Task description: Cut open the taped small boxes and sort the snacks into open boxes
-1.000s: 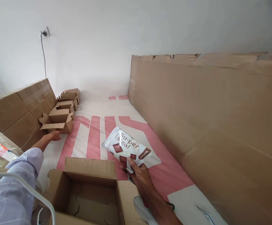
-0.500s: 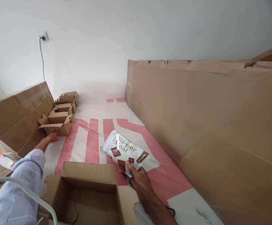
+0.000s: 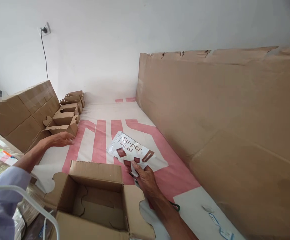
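Up front, right hand [image 3: 145, 178] pinching a glossy white foil pouch [image 3: 130, 153] above the pink-striped cloth [image 3: 100, 140], beside an open corrugated box [image 3: 95, 196], left hand [image 3: 60, 139] loose and flat, just short of small folded cartons [image 3: 63, 121]

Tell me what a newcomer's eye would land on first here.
First, the white pouch printed "Su-per Meal", held up by the right hand in the middle, above the pink-and-white sheet. Next, the big cardboard wall filling the right side. Then the open box at the bottom, and the left hand stretched out, open, beside the row of small folded boxes on the left.
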`<state>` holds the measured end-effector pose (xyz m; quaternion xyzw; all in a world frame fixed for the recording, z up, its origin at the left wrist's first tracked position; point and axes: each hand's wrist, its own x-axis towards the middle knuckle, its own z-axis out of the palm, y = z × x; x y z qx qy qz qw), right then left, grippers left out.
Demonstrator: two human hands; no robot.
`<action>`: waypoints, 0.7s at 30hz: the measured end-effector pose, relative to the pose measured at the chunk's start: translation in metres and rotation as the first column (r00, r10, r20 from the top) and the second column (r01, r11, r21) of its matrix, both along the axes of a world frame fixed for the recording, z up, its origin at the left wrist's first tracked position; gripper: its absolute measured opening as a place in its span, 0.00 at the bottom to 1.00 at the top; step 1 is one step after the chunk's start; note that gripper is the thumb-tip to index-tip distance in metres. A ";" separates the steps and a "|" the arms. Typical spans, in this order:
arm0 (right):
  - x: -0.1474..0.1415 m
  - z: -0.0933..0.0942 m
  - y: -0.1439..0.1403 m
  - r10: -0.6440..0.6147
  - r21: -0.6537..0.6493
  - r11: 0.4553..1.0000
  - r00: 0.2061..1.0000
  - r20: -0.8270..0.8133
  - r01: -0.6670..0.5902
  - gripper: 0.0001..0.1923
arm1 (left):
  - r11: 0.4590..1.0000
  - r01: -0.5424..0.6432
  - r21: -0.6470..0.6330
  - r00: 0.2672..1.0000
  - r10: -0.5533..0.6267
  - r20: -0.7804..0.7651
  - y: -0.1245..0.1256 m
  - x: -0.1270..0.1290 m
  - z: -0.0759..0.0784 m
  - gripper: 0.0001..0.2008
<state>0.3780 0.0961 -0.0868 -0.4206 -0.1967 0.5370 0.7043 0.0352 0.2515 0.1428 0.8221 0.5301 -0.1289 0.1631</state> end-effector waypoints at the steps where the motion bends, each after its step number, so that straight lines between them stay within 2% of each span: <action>1: 0.000 0.000 -0.001 0.012 0.007 1.000 1.000 -0.002 -0.012 0.31 | 0.998 0.059 -0.006 0.996 -0.058 0.068 -0.023 0.008 0.011 0.25; 3: 0.000 -0.001 -0.002 0.032 0.030 0.999 0.999 -0.002 -0.032 0.30 | 0.987 0.157 -0.015 0.981 -0.154 0.120 -0.073 0.024 0.022 0.28; 4: 0.000 -0.002 -0.002 0.034 0.044 0.998 0.999 0.000 -0.034 0.29 | 0.979 0.201 0.005 0.975 -0.201 0.096 -0.097 0.031 0.021 0.28; 5: 0.000 -0.002 -0.002 0.033 0.055 0.998 0.999 0.005 -0.033 0.29 | 0.968 0.249 0.038 0.967 -0.250 0.038 -0.119 0.037 0.015 0.29; 7: 0.000 -0.003 -0.003 0.030 0.059 0.998 0.999 0.033 -0.032 0.29 | 0.939 0.322 0.119 0.943 -0.306 -0.134 -0.148 0.048 -0.007 0.28; 9: -0.001 -0.003 -0.004 0.036 0.050 0.998 0.996 0.080 -0.040 0.30 | 0.929 0.334 0.159 0.921 -0.285 -0.267 -0.158 0.054 -0.034 0.20; 10: -0.002 -0.002 -0.004 0.044 0.046 0.998 0.994 0.103 -0.049 0.30 | 0.930 0.333 0.158 0.910 -0.273 -0.311 -0.158 0.056 -0.046 0.16; 12: -0.005 0.000 -0.006 0.056 0.052 0.997 0.988 0.144 -0.064 0.29 | 0.930 0.342 0.134 0.897 -0.281 -0.340 -0.149 0.057 -0.062 0.13; 14: -0.008 0.004 -0.005 0.063 0.065 0.995 0.981 0.182 -0.076 0.28 | 0.926 0.348 0.151 0.901 -0.285 -0.328 -0.136 0.053 -0.065 0.14; 17: -0.016 0.011 0.003 0.105 0.058 0.991 0.966 0.235 -0.122 0.30 | 0.925 0.294 0.241 0.930 -0.218 -0.296 -0.114 0.034 -0.050 0.13; 21: -0.044 0.025 0.034 0.205 0.089 0.963 0.905 0.372 -0.255 0.26 | 0.938 0.129 0.323 0.967 -0.047 -0.252 -0.080 -0.014 -0.019 0.12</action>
